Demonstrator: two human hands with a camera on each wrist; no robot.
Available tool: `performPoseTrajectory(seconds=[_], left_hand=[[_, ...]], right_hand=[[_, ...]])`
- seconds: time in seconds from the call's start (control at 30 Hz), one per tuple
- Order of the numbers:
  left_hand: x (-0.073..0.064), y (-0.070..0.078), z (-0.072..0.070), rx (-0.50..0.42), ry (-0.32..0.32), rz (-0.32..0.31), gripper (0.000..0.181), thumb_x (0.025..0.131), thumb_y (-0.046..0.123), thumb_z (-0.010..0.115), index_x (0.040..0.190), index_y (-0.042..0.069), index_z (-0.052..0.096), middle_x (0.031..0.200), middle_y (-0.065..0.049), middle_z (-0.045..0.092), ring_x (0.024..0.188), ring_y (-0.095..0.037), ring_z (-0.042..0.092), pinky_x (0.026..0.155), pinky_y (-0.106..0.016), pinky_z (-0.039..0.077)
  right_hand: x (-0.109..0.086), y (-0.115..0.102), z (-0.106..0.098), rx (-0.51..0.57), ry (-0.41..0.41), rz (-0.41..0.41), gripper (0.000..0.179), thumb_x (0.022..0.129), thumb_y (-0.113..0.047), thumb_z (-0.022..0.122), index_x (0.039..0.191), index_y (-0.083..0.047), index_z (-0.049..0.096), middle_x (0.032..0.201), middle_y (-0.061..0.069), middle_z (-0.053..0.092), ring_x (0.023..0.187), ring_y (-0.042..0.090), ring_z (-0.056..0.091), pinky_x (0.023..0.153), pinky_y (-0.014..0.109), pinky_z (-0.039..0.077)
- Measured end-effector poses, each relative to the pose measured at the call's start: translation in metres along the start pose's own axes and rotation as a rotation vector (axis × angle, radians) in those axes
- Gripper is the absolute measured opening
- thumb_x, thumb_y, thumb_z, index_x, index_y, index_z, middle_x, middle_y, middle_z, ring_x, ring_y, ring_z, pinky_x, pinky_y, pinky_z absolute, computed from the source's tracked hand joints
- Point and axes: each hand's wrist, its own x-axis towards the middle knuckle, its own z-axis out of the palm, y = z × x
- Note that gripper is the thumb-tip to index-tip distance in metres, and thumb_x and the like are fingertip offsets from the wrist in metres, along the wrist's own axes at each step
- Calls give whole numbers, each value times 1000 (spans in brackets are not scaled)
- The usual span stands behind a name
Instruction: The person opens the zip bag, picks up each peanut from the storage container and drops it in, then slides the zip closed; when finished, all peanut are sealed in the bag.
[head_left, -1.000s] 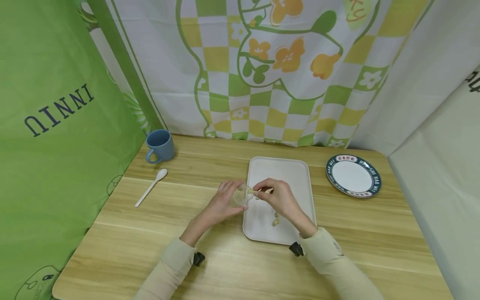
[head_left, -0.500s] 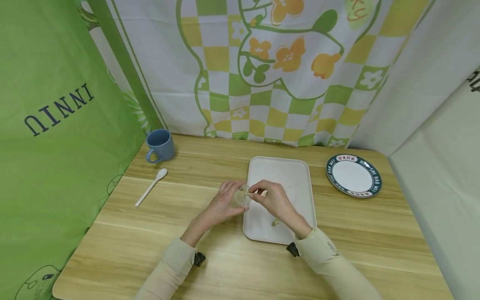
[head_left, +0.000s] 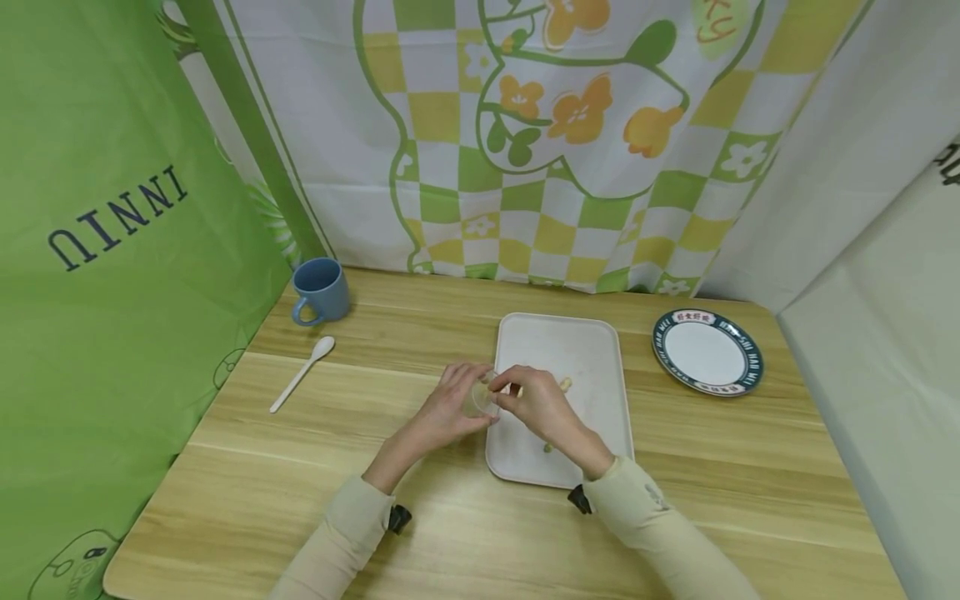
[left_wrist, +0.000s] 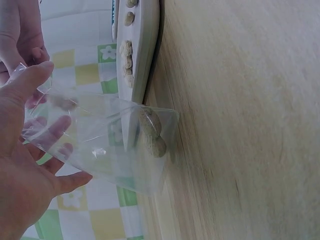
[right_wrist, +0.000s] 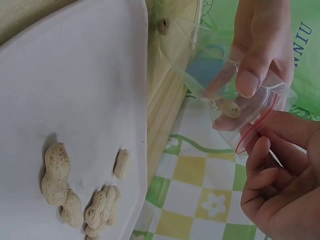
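Head view: the right hand (head_left: pixel 537 403) has shifted closer to the clear bag (head_left: pixel 482 397).

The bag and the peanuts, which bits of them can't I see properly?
Head view: the left hand and right hand cover much of the clear bag.
Head view: the right hand hides part of the tray.
Right wrist view: curled fingers of the right hand hide whether it pinches anything; the bottom edge cuts off the lowest peanut.
Left wrist view: the top edge cuts off the topmost peanut on the tray.
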Motion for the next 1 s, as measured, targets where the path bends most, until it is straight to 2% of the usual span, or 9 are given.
performPoseTrajectory(seconds=[0.1, 0.27, 0.53, 0.83, 1.0], left_hand=[[0, 0, 0, -1, -1, 0, 68, 77, 22, 82, 133, 3, 48, 128, -10, 51, 123, -30, 40, 101, -46, 44], [0, -1, -1, 9, 14, 10, 71, 76, 20, 82, 135, 1, 46, 124, -12, 52, 122, -31, 40, 100, -46, 44], [-3, -2, -3, 20, 35, 8, 76, 74, 19, 83, 137, 3, 44, 123, -10, 52, 121, -30, 42, 100, -44, 45], [-3, -4, -4, 21, 41, 10, 81, 75, 20, 83, 141, 1, 40, 117, -5, 54, 122, -30, 41, 103, -44, 42], [-4, -3, -4, 16, 38, 13, 81, 75, 19, 83, 140, -2, 40, 117, -5, 54, 122, -31, 41, 103, -45, 42]], right_hand=[[0, -1, -3, -17, 13, -8, 10, 84, -4, 73, 94, -4, 73, 87, 1, 69, 72, 10, 58, 57, 20, 46], [4, 2, -22, -43, 97, 6, 9, 87, -10, 71, 95, -7, 74, 86, -1, 68, 71, 11, 57, 55, 24, 46], [2, 37, -47, -119, 160, 97, 11, 88, -8, 70, 97, -3, 73, 89, 6, 69, 76, 18, 60, 62, 29, 47], [-14, 93, -53, -208, 93, 159, 15, 82, 7, 68, 96, 4, 70, 89, 15, 67, 78, 27, 62, 66, 37, 53], [-16, 110, -55, -247, -4, 120, 20, 79, 12, 66, 98, 6, 70, 91, 18, 67, 77, 31, 62, 67, 40, 54]])
